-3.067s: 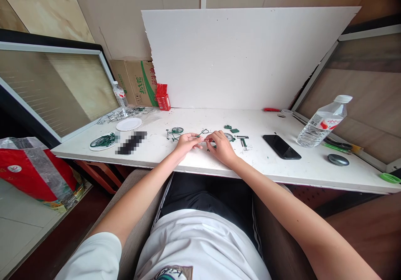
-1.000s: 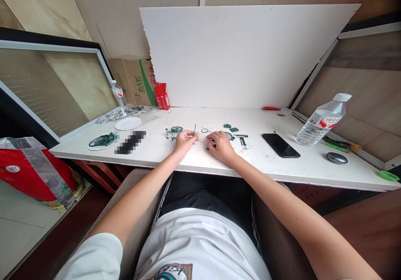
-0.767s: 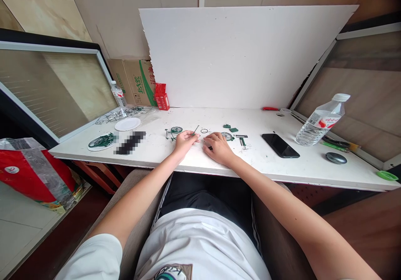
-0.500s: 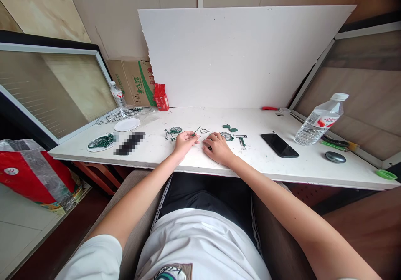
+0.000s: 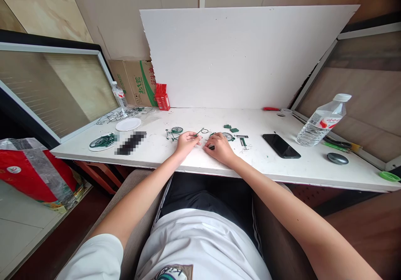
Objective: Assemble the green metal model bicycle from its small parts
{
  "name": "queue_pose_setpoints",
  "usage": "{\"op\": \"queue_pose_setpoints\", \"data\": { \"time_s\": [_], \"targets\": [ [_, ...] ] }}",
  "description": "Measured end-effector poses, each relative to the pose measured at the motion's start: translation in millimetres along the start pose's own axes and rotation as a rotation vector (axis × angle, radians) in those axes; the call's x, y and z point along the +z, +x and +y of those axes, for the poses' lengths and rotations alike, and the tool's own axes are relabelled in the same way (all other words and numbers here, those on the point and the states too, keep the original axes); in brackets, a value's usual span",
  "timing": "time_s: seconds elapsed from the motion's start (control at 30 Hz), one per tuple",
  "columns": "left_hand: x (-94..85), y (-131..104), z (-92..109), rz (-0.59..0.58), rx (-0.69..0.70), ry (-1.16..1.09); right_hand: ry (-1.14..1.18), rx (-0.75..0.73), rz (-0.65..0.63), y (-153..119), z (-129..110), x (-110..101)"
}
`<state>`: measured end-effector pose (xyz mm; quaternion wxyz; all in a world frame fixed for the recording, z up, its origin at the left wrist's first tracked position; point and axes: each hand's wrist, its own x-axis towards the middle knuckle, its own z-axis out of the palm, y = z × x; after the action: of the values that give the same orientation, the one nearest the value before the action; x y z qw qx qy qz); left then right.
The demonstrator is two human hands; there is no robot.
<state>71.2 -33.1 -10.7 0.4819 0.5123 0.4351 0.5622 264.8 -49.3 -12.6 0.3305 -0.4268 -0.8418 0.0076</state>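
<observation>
pinching one thin green rod (image 5: 199, 132)

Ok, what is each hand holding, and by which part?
The left hand pinches a thin green rod near its lower end. Whether the right hand holds anything can't be told.

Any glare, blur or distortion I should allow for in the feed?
Head view: soft light, no strong glare on the white table, no obvious blur; wide-lens stretch near the edges, the large bottle leaning outward; dark upper right corner; pixelated patch at the table's left; thin green part in the left hand too small for detail.
</observation>
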Motion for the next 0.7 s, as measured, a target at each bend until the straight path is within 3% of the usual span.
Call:
{"op": "queue_pose_setpoints", "data": {
  "time_s": [0.7],
  "targets": [
    [1.0,-3.3,5.5,-0.005,-0.003,0.004,-0.025,0.049,-0.060,-0.8,3.2,0.2]
  ]
}}
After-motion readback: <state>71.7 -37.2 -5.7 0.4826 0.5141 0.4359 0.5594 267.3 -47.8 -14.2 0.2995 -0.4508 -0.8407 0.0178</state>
